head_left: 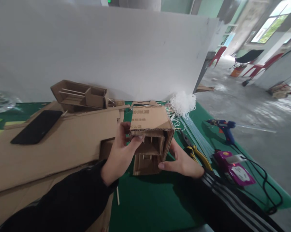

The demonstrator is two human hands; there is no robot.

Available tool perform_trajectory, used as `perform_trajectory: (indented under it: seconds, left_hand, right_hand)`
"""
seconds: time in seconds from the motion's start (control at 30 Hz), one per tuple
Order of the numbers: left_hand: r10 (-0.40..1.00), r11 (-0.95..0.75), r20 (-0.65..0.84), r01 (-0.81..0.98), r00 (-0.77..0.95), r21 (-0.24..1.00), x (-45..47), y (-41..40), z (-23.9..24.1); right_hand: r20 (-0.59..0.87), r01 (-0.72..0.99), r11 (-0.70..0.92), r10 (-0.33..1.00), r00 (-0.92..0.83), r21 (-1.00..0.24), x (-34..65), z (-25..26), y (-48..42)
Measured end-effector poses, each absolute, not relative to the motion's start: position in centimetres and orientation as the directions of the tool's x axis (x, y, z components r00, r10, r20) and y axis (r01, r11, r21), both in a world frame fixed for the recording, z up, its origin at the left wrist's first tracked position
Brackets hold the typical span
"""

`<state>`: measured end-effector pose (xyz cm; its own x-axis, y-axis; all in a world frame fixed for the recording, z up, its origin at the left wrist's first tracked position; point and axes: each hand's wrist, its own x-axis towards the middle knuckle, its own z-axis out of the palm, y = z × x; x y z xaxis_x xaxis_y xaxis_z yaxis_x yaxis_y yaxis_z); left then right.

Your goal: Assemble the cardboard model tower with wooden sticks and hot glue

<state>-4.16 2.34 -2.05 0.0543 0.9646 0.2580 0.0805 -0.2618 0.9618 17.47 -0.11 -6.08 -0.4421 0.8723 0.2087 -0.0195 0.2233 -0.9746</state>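
Observation:
A small cardboard box model (151,135) with thin wooden sticks inside is held above the green table (150,199) in the middle of the view. My left hand (120,153) grips its left side, thumb and fingers closed on the front edge. My right hand (181,161) is closed on its lower right side, thumb pointing left beneath it. Both sleeves are black; the right one has white stripes.
Large cardboard sheets (51,145) with a black phone (36,126) and another cardboard model (81,96) lie left. Yellow-handled pliers (196,152), clear glue sticks (196,135), a blue glue gun (224,127), a purple power strip (234,167) and white stringy fluff (183,103) lie right. A white board (99,48) stands behind.

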Motion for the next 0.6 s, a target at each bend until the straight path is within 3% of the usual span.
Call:
perform_trajectory:
  seconds: [0.33,0.6]
  left_hand:
    - [0.982,0.085,-0.061,-0.131,0.177,0.988,-4.3,1.8,-2.5]
    - [0.967,0.007,0.011,-0.071,0.254,0.997,-4.8,1.2,-2.3]
  right_hand:
    - [0.209,-0.002,0.229,0.884,-0.419,-0.973,17.3,-5.9,-0.1]
    - [0.203,0.006,0.227,0.881,-0.427,-0.974,17.2,-5.9,0.0]
